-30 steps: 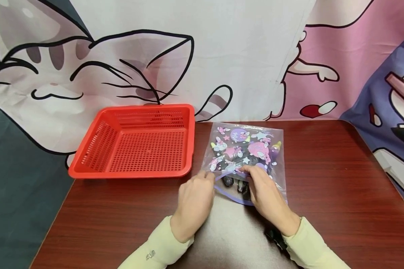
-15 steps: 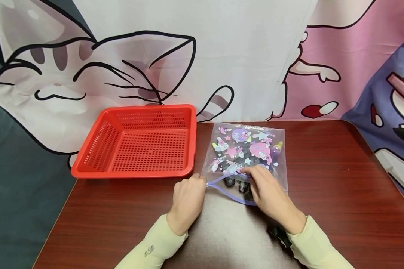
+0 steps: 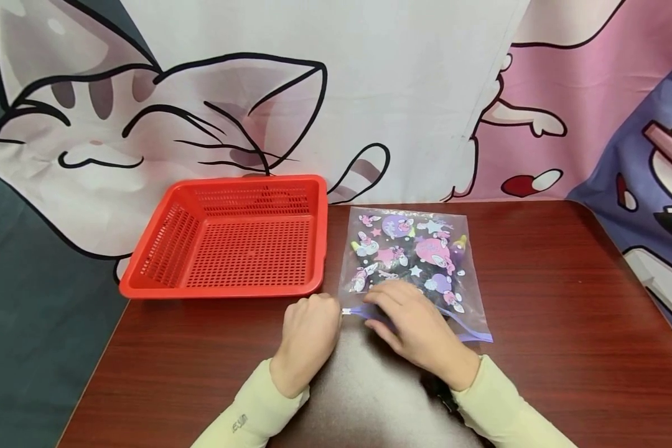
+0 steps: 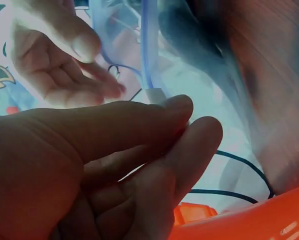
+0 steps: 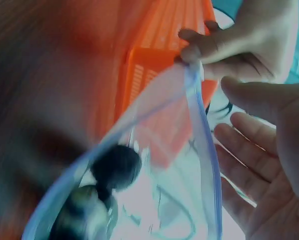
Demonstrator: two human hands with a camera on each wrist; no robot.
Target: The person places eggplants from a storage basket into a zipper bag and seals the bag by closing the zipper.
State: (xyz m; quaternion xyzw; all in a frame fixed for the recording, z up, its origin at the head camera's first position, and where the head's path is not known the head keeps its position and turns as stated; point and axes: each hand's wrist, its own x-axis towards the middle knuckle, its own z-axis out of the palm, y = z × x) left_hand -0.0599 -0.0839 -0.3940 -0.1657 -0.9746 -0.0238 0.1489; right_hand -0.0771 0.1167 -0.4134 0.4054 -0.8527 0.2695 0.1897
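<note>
A clear zip bag [image 3: 448, 298] printed with pink and purple cartoon figures lies on the table, its purple zip edge toward me. My left hand [image 3: 310, 336] pinches the bag's left corner between thumb and forefinger, right at the white zip slider [image 4: 154, 95]. The bag's mouth gapes in the right wrist view, and dark round items [image 5: 117, 167] show inside. My right hand [image 3: 420, 336] is over the zip edge, fingers apart and slightly bent, with nothing between them. In the head view it covers the middle of the mouth.
A red plastic basket [image 3: 319, 249] stands left of the bag, close beyond my left hand. Behind the brown table [image 3: 565, 298] hangs a cloth [image 3: 425, 99] with cartoon cats. A black strap or band [image 3: 442, 392] shows under my right wrist.
My right hand has let go of the bag's mouth and moved left toward my left hand. My left hand has pulled slightly left and nearer; the bag's near edge has dropped flatter.
</note>
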